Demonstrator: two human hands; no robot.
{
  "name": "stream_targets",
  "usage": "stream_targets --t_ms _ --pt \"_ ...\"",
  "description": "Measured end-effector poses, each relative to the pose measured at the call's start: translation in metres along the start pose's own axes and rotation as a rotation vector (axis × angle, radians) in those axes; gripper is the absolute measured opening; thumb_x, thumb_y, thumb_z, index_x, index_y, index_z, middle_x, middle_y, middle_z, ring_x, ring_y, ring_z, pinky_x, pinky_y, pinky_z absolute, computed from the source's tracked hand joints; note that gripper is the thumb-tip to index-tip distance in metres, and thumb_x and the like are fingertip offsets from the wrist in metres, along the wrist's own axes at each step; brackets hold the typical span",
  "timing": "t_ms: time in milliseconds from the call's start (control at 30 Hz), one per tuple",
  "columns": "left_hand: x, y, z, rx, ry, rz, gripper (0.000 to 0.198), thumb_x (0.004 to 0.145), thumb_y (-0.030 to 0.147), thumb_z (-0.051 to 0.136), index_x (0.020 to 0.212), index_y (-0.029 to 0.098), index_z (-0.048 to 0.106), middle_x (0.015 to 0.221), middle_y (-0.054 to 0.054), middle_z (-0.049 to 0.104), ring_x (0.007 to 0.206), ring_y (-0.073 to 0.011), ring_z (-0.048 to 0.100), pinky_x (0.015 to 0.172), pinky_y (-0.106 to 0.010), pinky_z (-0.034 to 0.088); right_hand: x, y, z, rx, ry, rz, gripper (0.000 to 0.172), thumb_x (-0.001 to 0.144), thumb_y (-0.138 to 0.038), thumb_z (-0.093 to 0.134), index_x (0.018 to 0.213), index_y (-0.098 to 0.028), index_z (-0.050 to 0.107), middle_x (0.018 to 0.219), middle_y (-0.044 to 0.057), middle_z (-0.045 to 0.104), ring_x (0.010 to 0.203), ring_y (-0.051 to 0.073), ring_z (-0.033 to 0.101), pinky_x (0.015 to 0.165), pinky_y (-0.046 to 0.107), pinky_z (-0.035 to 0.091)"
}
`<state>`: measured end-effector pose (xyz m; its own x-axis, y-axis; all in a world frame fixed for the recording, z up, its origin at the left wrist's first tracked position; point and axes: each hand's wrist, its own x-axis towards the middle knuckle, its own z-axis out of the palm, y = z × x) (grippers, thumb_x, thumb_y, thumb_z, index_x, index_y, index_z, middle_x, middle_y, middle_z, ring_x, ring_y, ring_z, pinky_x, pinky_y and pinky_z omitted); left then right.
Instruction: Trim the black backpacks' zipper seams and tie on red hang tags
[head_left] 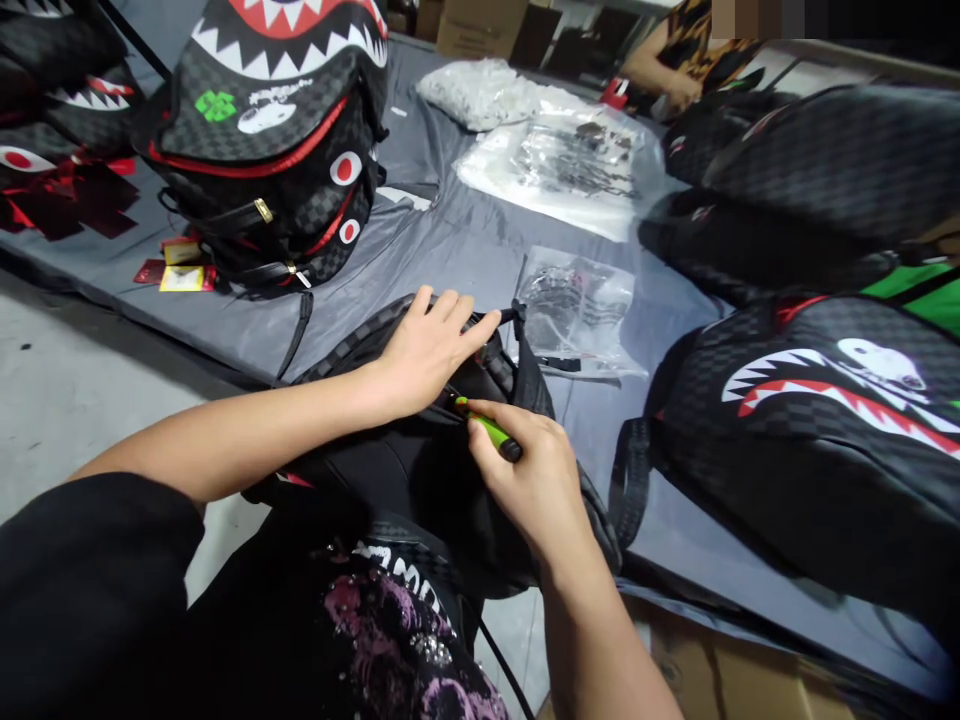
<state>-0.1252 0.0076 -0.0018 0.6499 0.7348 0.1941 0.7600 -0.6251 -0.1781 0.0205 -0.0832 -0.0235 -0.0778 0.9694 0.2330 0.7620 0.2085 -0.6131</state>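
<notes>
Green tool [493,434] in the right hand [529,465], its tip at the black bag [420,480]

The black bag lies at the near edge of the tabletop [465,262], partly overhanging it, between a stack of shark-faced backpacks [255,145] on the left and a single shark-faced backpack [810,470] on the right. The right hand's fingers are closed around the green tool: the thumb lies along its near side, the forefinger reaches along the far side almost to the tip, and the black butt end shows beside the thumb. The tip points left into a dark fold of the bag, just beside the heel of the left hand [427,350]; whether it touches the fabric cannot be told.

The left hand lies palm down across the bag's upper side, fingers stretched and slightly spread toward its checkered far rim, thumb pointing right. Whether the fingertips hook over that rim is hidden.

Beyond the bag, farther in from the near edge, rests a clear packet [577,305]; past it, toward the far edge, are a large clear bag [555,165] and a white-filled bag [484,95]. At the far edge, to the right, a co-worker's hand [681,92] shows small, its grip unclear.
</notes>
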Motion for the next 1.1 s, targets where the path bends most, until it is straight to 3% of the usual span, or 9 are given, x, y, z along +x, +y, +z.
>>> stream_targets --t_ms 167,333,433,567,667,800,933,1100 --pt "0.013 -0.007 0.004 -0.009 -0.052 0.036 0.074 0.085 0.028 0.063 0.150 0.016 0.031 0.143 -0.018 0.045 0.127 -0.0324 0.043 0.108 -0.048 0.028 0.012 0.004 0.001 0.047 -0.032 0.013 0.025 0.086 -0.024 0.054 0.101 -0.021 0.074 0.101 0.005 0.077 0.092 0.024 0.072 0.088 0.039 0.053" --pt "0.004 -0.040 -0.012 -0.055 -0.248 0.028 0.109 0.071 0.041 0.078 0.156 0.024 0.011 0.162 -0.019 0.013 0.142 -0.0382 0.025 0.108 -0.049 0.031 0.011 -0.004 -0.006 0.038 -0.047 0.066 0.024 0.085 -0.023 0.055 0.099 -0.023 0.075 0.096 0.004 0.078 0.087 0.024 0.073 0.086 0.039 0.054" --pt "-0.003 -0.055 -0.021 -0.126 -0.363 -0.031 0.125 0.066 0.043 0.081 0.155 0.032 -0.006 0.163 -0.017 0.004 0.136 -0.0385 0.036 0.099 -0.043 0.043 0.011 -0.007 0.001 0.122 -0.030 0.006 0.023 0.086 -0.025 0.055 0.099 -0.024 0.075 0.099 0.004 0.077 0.091 0.023 0.072 0.089 0.039 0.054" --pt "-0.004 -0.052 -0.020 -0.104 -0.381 -0.087 0.135 0.063 0.037 0.085 0.153 0.033 -0.016 0.163 -0.017 -0.009 0.131 -0.0401 0.041 0.092 -0.042 0.049 0.016 -0.011 0.030 0.300 0.026 -0.064 0.025 0.088 -0.026 0.056 0.104 -0.023 0.074 0.105 0.004 0.076 0.094 0.021 0.071 0.090 0.037 0.054" --pt "0.000 -0.046 -0.013 -0.046 -0.391 -0.100 0.134 0.063 0.033 0.085 0.154 0.031 -0.013 0.163 -0.019 -0.006 0.130 -0.0403 0.042 0.091 -0.043 0.051 0.019 -0.009 0.049 0.329 0.090 -0.038 0.025 0.088 -0.027 0.056 0.105 -0.023 0.073 0.105 0.005 0.076 0.093 0.021 0.071 0.089 0.038 0.053" --pt "0.005 -0.045 -0.001 0.010 -0.360 -0.090 0.133 0.063 0.033 0.085 0.155 0.029 -0.012 0.161 -0.022 0.009 0.124 -0.0385 0.046 0.089 -0.043 0.052 0.021 -0.004 0.058 0.297 0.106 -0.061 0.025 0.088 -0.025 0.056 0.106 -0.022 0.072 0.107 0.006 0.076 0.095 0.022 0.071 0.089 0.038 0.052" --pt "0.006 -0.051 0.004 0.024 -0.339 -0.054 0.124 0.067 0.026 0.079 0.156 0.026 -0.007 0.153 -0.022 0.027 0.116 -0.0365 0.052 0.084 -0.041 0.053 0.021 -0.004 0.053 0.309 0.078 -0.069 0.025 0.088 -0.023 0.056 0.107 -0.020 0.072 0.108 0.005 0.075 0.093 0.021 0.072 0.087 0.036 0.053" --pt "0.010 -0.059 0.002 0.002 -0.405 0.000 0.111 0.073 0.015 0.065 0.156 0.027 -0.008 0.155 -0.020 0.025 0.117 -0.0337 0.053 0.085 -0.039 0.052 0.021 -0.011 0.040 0.308 -0.034 -0.033 0.025 0.087 -0.022 0.057 0.106 -0.022 0.073 0.106 0.003 0.076 0.092 0.021 0.072 0.088 0.035 0.055"
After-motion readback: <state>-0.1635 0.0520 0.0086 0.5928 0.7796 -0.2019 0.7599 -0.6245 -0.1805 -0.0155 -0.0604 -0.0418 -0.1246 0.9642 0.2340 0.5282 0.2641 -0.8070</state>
